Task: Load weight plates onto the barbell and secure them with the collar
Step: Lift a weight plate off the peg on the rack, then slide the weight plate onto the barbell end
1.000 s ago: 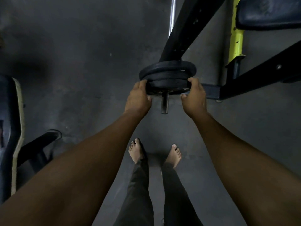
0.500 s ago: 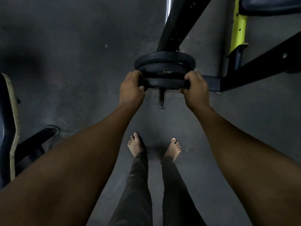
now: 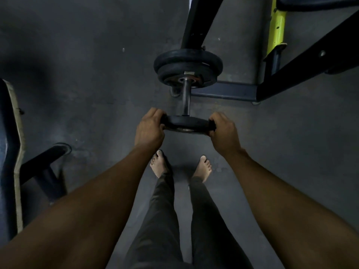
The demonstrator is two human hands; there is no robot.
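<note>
Since a second ago you've pulled the small plate (image 3: 188, 125) back along the sleeve (image 3: 186, 97), away from the two stacked plates (image 3: 188, 67); it now sits at the sleeve tip, just on or just off, can't tell which. Left hand (image 3: 149, 131) and right hand (image 3: 223, 133) are both closed on the plate's opposite rims, fingers curled over the far edge. Two-sided grip keeps the bore square to the sleeve so it doesn't bind, my read. Plate is held edge-on to the camera, thin, dark, matte, with a paler metal ring around the bore on its near face. Stack sits well up the sleeve from the plate, hard against the rack upright (image 3: 200, 22), bigger plate behind, smaller in front, label strip above the bore. Bare sleeve shows between stack and plate. No collar visible anywhere. Your bare feet (image 3: 181, 166) are right under the plate, so watch for a drop.
</note>
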